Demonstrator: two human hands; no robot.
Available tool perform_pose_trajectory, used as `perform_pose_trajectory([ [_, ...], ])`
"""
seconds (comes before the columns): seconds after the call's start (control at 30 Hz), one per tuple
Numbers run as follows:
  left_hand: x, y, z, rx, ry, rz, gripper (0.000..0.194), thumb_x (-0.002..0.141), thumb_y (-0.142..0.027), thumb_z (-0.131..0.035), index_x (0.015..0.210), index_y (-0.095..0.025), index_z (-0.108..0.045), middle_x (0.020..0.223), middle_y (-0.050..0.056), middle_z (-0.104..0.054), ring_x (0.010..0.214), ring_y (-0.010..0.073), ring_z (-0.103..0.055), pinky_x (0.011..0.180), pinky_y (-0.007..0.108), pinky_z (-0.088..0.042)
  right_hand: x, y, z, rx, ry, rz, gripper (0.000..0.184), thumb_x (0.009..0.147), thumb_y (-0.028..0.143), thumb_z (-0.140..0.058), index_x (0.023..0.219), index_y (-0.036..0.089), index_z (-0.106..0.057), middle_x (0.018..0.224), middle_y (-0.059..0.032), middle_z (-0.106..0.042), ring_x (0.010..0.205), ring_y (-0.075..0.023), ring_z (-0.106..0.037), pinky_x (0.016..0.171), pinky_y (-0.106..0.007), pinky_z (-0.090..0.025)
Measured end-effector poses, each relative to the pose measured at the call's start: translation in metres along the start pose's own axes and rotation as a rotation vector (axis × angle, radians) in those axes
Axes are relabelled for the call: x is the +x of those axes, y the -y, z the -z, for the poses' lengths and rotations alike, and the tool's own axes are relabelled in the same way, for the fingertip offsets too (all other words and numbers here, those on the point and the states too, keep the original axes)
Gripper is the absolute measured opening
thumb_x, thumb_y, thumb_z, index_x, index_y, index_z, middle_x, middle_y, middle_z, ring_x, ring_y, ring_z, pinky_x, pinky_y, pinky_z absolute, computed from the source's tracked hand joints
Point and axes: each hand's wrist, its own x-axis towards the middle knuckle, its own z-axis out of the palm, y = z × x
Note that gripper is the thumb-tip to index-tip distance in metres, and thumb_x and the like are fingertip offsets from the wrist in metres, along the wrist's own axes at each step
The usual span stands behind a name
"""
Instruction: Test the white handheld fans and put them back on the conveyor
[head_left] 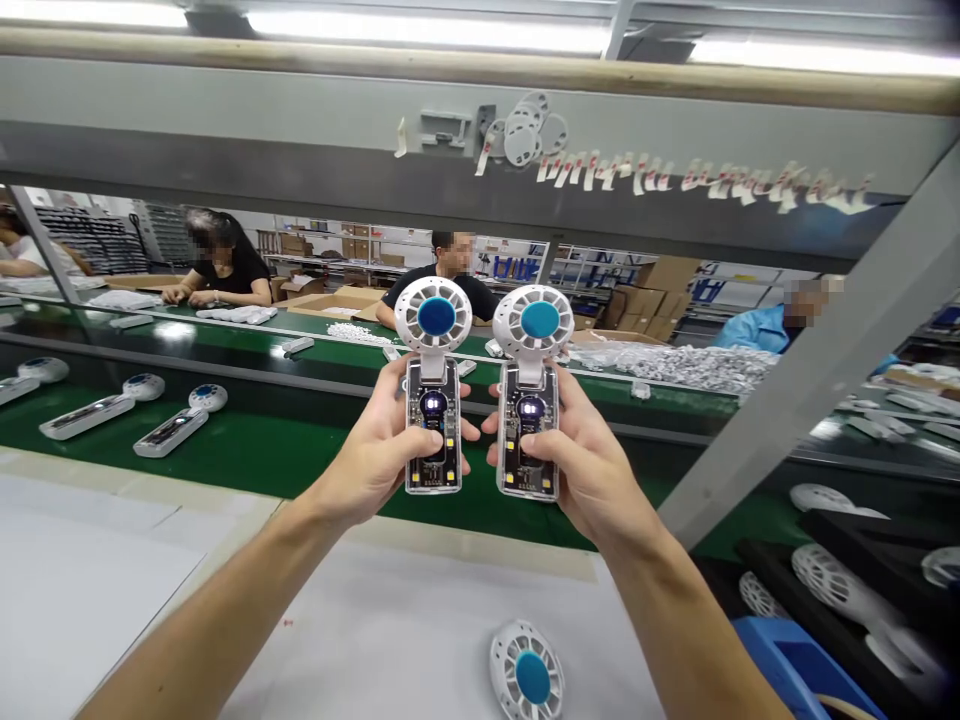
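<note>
Two handheld fans are held upright side by side over the near edge of the green belt. My left hand (382, 435) is wrapped round the left handheld fan (433, 385), thumb on the front of its clear body. Closed the same way, my right hand (589, 445) grips the right handheld fan (529, 385), thumb on its front. Both have a white round head with a blue disc, and a small lit display shows on each body. On the white worktop (405, 610) below lies a white fan head (527, 672) with a blue disc; its lower part is cut off.
Several fans (172, 425) lie on the green belt (247, 430) at left. A slanted metal post (810, 340), black foam trays (885, 560) and a blue bin (810, 665) are at right. Several co-workers (225, 265) sit across the line. Tape strips (675, 178) hang from the overhead beam.
</note>
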Motion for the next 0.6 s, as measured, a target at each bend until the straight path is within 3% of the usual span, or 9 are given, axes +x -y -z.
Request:
perform_pose_trajectory([
  [0.13, -0.0015, -0.001, -0.0004, -0.044, -0.017, 0.006, 0.074, 0.073, -0.008, -0.073, 0.133, -0.028, -0.034, 0.119, 0.005, -0.067, 0.076, 0.02, -0.074, 0.064, 0.033, -0.064, -0.0011, 0.0026, 0.0004, 0.065, 0.067, -0.042, 0.07, 0.073, 0.013, -0.067, 0.138, 0.022, -0.042, 0.097, -0.0043, -0.074, 0.073, -0.0175, -0.072, 0.062, -0.026, -0.059],
  [0.23, -0.0009, -0.0017, -0.0015, -0.043, -0.024, -0.014, 0.075, 0.07, -0.005, -0.072, 0.131, -0.027, -0.034, 0.109, 0.003, -0.069, 0.072, 0.0204, -0.074, 0.06, 0.03, -0.062, -0.0018, 0.003, -0.0004, 0.057, 0.069, -0.018, 0.07, 0.07, 0.008, -0.064, 0.136, 0.024, -0.045, 0.095, -0.002, -0.073, 0.071, -0.0161, -0.072, 0.059, -0.024, -0.058],
  [0.43, 0.0008, -0.0014, -0.0038, -0.041, -0.015, -0.004, 0.072, 0.078, -0.012, -0.072, 0.134, -0.026, -0.03, 0.1, 0.003, -0.071, 0.069, 0.0205, -0.074, 0.059, 0.03, -0.062, -0.0023, 0.0013, -0.0038, 0.088, 0.096, 0.016, 0.055, 0.079, 0.008, -0.063, 0.13, 0.025, -0.051, 0.1, -0.0022, -0.075, 0.073, -0.0156, -0.073, 0.063, -0.026, -0.061],
  [0.6, 0.0, -0.0025, -0.005, -0.063, 0.007, 0.008, 0.069, 0.078, -0.012, -0.072, 0.133, -0.025, -0.031, 0.097, 0.004, -0.072, 0.068, 0.0217, -0.074, 0.058, 0.03, -0.061, -0.0021, -0.0018, -0.005, 0.091, 0.088, 0.019, 0.057, 0.081, 0.008, -0.06, 0.133, 0.028, -0.049, 0.1, -0.0018, -0.075, 0.074, -0.0159, -0.074, 0.067, -0.028, -0.062],
])
